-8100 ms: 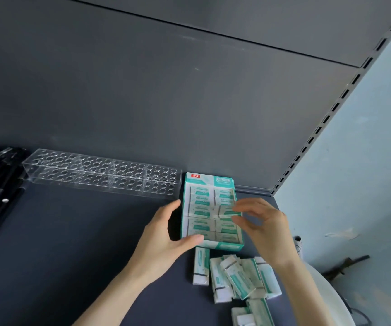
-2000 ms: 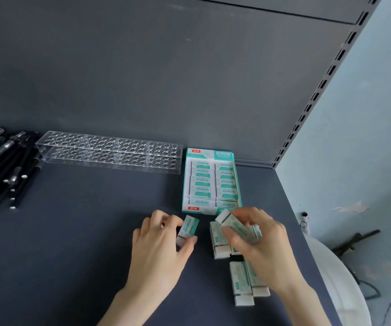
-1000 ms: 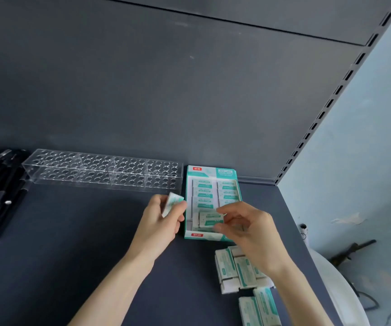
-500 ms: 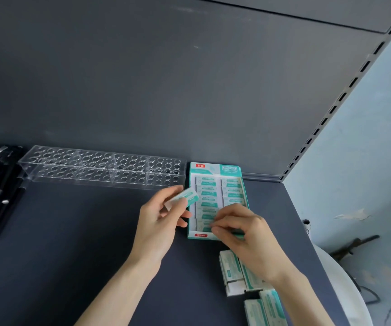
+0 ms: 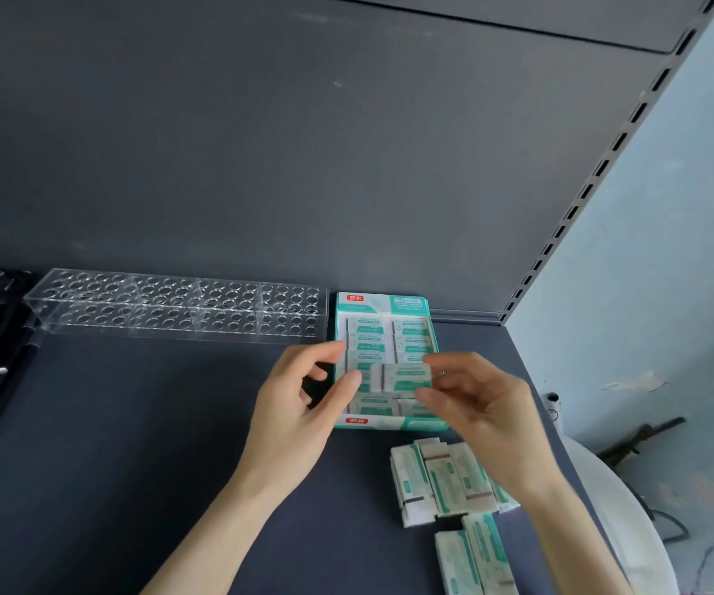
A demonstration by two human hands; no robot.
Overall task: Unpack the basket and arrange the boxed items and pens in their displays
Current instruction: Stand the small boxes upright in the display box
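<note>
Now | right hand (image 5: 488,405) fingers (image 5: 449,362) pinching box (image 5: 406,377) flat over display (image 5: 372,303), likely aligning it with the packed rows | left hand (image 5: 299,414) curling beside it, grip unclear

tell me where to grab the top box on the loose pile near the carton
Pinch the top box across its two long edges, coming straight down from above. It lies flat, broad face up, on the pile, so nothing gets under it, while its long sides stand exposed.

Dark grey back panel (image 5: 346,143) above a matching grey shelf (image 5: 110,465). At right, 1 slotted upright (image 5: 617,141) beside a pale, scuffed wall (image 5: 668,251). Soft, even light.
</note>
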